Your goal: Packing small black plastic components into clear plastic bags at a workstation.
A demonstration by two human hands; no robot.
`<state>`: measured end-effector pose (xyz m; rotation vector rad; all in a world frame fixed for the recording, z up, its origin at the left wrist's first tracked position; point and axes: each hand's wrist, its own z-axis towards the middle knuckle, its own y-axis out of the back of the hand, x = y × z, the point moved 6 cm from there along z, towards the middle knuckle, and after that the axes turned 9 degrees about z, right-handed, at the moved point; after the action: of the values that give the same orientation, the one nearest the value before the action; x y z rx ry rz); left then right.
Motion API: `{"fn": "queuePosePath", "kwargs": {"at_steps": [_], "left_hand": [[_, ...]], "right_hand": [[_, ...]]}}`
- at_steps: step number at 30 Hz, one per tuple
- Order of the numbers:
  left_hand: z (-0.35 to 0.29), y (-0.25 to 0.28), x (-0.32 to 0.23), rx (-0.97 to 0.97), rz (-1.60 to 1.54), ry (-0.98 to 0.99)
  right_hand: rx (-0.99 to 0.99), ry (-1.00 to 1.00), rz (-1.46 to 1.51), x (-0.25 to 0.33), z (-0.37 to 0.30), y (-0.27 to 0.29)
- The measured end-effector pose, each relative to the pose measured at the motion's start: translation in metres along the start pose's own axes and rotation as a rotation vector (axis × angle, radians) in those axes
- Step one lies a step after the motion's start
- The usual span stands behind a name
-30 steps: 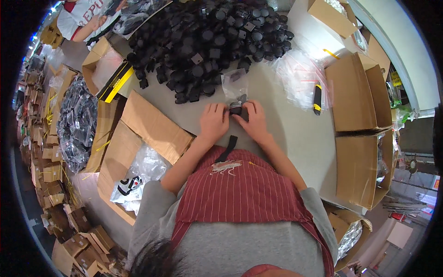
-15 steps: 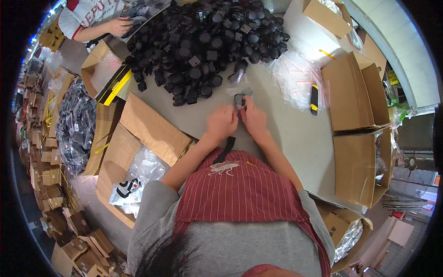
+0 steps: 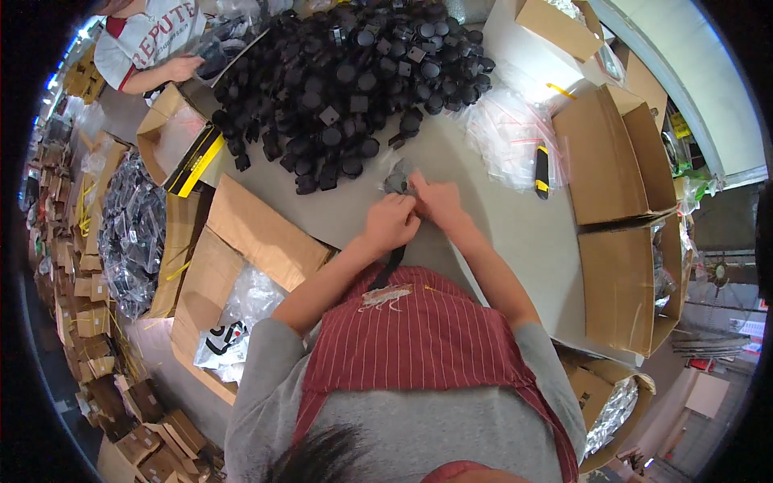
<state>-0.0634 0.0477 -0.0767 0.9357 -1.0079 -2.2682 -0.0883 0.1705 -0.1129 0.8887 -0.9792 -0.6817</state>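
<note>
My left hand point(image 3: 391, 221) is closed, and a black strap point(image 3: 392, 268) hangs from below it toward my apron. Close beside it, my right hand point(image 3: 437, 200) is closed with its fingers at a small clear plastic bag point(image 3: 397, 172). Something dark grey shows in the bag, partly hidden by my fingers. Both hands meet over the grey table point(image 3: 523, 266). Just beyond them lies a large heap of black plastic pieces point(image 3: 346, 88), many with round caps.
To the right are flat clear bags point(image 3: 503, 133), a black-and-yellow utility knife point(image 3: 542, 171) and cardboard boxes point(image 3: 596, 181). An open carton point(image 3: 258, 233) stands at left, near a box of bagged black items point(image 3: 133, 233). Another person's hand point(image 3: 187, 68) works at the far left.
My hands have come closer together, the left moving slightly nearer the right. The bag and dark item have shifted left and tilted. The whole view has shifted a little.
</note>
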Motion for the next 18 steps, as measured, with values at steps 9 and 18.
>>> {"fn": "queuePosePath", "kwargs": {"at_steps": [9, 18], "left_hand": [[0.02, 0.045, 0.041, 0.256, -0.129, 0.415], [0.109, 0.132, 0.012, 0.116, 0.072, 0.237]], "right_hand": [[-0.043, -0.048, -0.027, 0.021, 0.011, 0.063], [-0.084, -0.166, 0.25, 0.032, 0.059, 0.152]]}}
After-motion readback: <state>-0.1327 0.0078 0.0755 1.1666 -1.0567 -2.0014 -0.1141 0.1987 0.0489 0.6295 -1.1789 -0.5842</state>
